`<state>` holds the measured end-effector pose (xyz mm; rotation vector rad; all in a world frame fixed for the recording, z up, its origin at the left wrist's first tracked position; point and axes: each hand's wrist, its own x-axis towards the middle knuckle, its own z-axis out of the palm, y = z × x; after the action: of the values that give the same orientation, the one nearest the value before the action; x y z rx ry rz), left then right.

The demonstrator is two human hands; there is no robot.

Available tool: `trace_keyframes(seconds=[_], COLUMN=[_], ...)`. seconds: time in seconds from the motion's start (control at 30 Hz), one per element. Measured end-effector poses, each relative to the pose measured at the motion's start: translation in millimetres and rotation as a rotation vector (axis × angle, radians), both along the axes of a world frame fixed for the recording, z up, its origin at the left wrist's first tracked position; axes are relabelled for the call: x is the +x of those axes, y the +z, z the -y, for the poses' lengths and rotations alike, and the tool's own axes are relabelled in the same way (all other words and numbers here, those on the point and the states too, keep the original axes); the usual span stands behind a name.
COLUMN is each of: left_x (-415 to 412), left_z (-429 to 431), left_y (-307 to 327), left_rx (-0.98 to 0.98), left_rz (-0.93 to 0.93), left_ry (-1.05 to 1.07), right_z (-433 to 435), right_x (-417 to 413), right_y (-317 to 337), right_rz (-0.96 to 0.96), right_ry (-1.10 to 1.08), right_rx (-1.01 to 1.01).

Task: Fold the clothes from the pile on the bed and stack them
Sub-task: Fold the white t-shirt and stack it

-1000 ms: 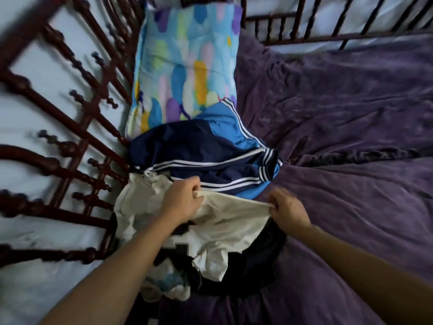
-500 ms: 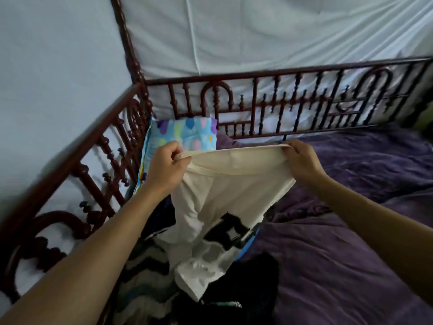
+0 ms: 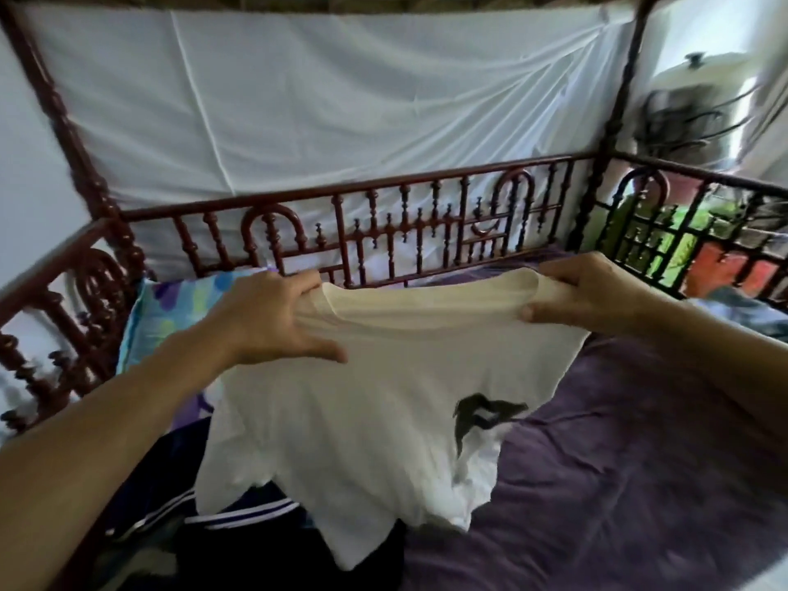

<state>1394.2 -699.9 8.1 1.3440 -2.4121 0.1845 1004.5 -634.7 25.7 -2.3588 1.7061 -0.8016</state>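
Note:
A white T-shirt (image 3: 366, 424) with a black print hangs in the air in front of me, stretched by its top edge. My left hand (image 3: 268, 322) grips the edge at the left, fingers curled behind the cloth and thumb in front. At the right end my right hand (image 3: 588, 296) pinches the same edge. Below the shirt lies the pile of clothes (image 3: 239, 531) at the bed's left side, with a navy garment with white stripes on top and dark pieces underneath. The shirt hides much of the pile.
A purple bedspread (image 3: 618, 484) covers the bed to the right. A bright patterned pillow (image 3: 170, 309) leans in the far left corner. Dark red wooden railings (image 3: 383, 223) run round the bed, with white netting (image 3: 341, 100) behind. More cloth (image 3: 742, 313) lies at far right.
Both hands have lifted the white T-shirt off the pile and raised it, pulling its top edge wider. My view has swung up and to the right.

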Motion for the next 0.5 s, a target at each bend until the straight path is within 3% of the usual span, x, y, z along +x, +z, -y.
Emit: trace_keyframes(seconds=[0.1,0.2,0.33,0.5], left_x=[-42.2,-80.7,-120.4,-189.3], left_z=[8.0,21.6,49.8,91.3], left_y=[-2.5,-1.5,-12.1,-52.9], left_rx=[0.006,0.137,0.186,0.111], left_rz=[0.213,0.189,-0.126,-0.442], left_ry=[0.007,0.094,0.143,0.270], right_z=[-23.8,-42.8,-53.5,-49.5], right_x=[-42.8,-71.7,-116.0,-187.9], right_y=[-9.8,-22.4,-37.4,-90.1], right_rz=[-0.030,-0.027,0.108,0.356], right_ry=[0.034,0.146,0.186,0.020], right_rx=[0.046,0.072,0.127,0.171])
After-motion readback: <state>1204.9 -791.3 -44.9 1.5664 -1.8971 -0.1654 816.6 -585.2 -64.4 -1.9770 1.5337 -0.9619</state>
